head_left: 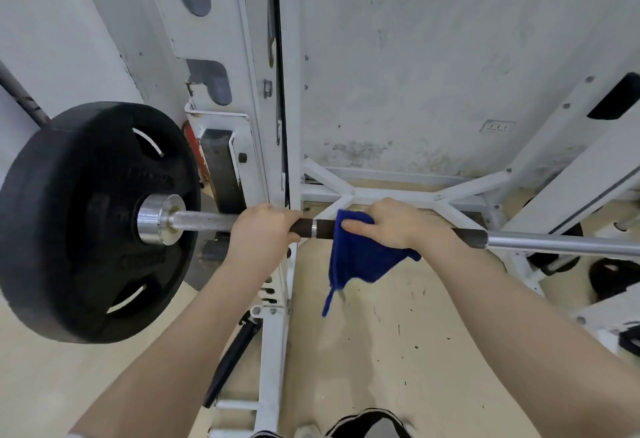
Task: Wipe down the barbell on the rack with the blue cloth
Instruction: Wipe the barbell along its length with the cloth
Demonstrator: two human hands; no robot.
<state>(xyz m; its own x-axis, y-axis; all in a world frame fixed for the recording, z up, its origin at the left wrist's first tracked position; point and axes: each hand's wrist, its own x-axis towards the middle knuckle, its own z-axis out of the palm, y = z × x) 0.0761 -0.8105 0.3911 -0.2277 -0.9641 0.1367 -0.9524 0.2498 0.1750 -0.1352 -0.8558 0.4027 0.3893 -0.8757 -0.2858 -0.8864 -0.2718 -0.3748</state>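
Barbell (554, 241) steel is seen running left to right across the head view, roughly level, with its long axis crossing in front of the person and both forearms reaching out to it from below. At the left end a black weight plate (93, 219) is carried on the sleeve, and the shaft is held up by the white rack (277, 160), whose upright stands just behind the left hand.

The left hand (263, 229) is wrapped bare around the shaft, fingers curled over the top, just beside the knurled section that leads to the plate. The right hand (391, 224) is closed over the blue cloth (360, 261), which is pressed against the bar beneath the palm; the rest of the cloth hangs loose below the shaft, with a thin tail dangling toward the floor (398, 351). A short dark stretch of bar is left bare between the two hands.

From the cloth, the longer uncovered run of bar lies to the right (the bright steel past the dark knurling), while to the left only the short gap is open before the bare hand is met. A stroke along the axis is therefore judged to belong to the right hand, with the left serving as a steadying grip. How much of the shaft is already clean cannot be told.
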